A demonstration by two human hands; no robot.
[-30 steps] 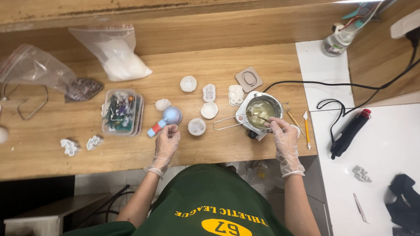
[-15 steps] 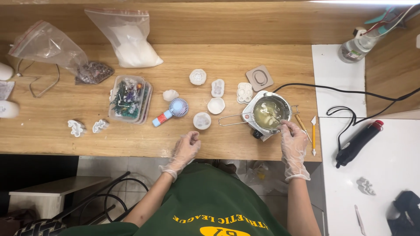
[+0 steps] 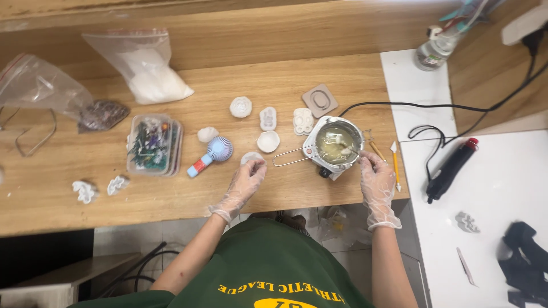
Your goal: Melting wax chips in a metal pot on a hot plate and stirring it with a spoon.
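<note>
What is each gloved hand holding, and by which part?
Right hand: thin stirring stick, by its near end. Left hand: fingers on the round white mould; grip unclear.

Gloved left hand (image 3: pixel 244 183) touches a white mould (image 3: pixel 251 157); right hand (image 3: pixel 375 178) beside melting pot (image 3: pixel 335 142).

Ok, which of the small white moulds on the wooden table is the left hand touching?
The round mould nearest the table's front edge, right of the small blue fan. The left hand covers part of it; the other moulds lie untouched.
</note>
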